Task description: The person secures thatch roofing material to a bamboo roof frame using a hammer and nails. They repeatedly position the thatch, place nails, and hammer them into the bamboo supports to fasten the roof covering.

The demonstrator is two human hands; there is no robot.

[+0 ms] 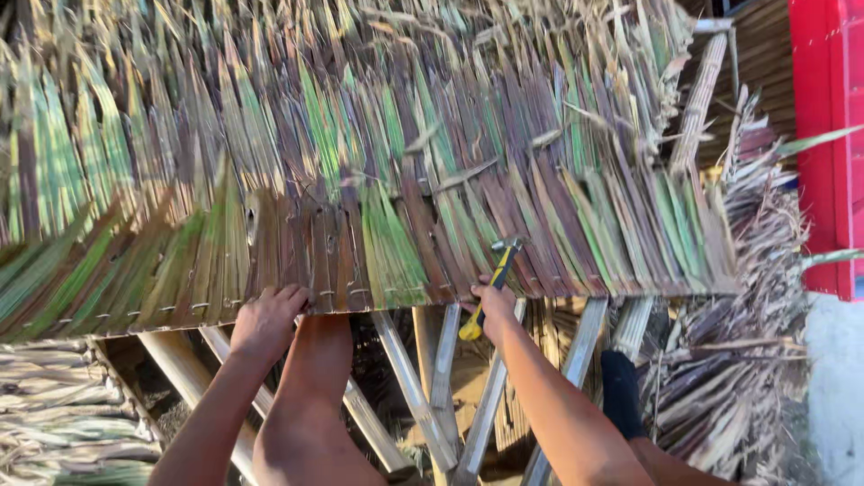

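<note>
View: head camera, looking down over a roof frame.
Left hand: palm down, fingers curled over the lower edge of the thatch panel, pressing on it; clamped on no separate object.
Right hand: fingers wrapped together around the handle of a hammer, at the same lower edge, to the right of the left hand.
Hammer: yellow and black handle, yellow butt end sticking out below the fist; metal head up, lying against the leaves just above the right hand.
Thatch panel: overlapping rows of folded palm leaves, green, brown and purple-brown, filling the upper 2/3 of the view; lower edge runs across the frame at hand level, with small pale stitches along it.
Rafters: pale wooden battens crossing under the panel's edge, visible between and below both forearms.
Knee: the person's bare leg, between the 2 arms, just below the left hand.
Sock: dark, beside the right forearm, on the frame.
Dry leaf bundles: lower left, under the frame; more frayed leaves at right.
Red object: upper right corner, well apart from both hands; kind cannot be told.
</note>
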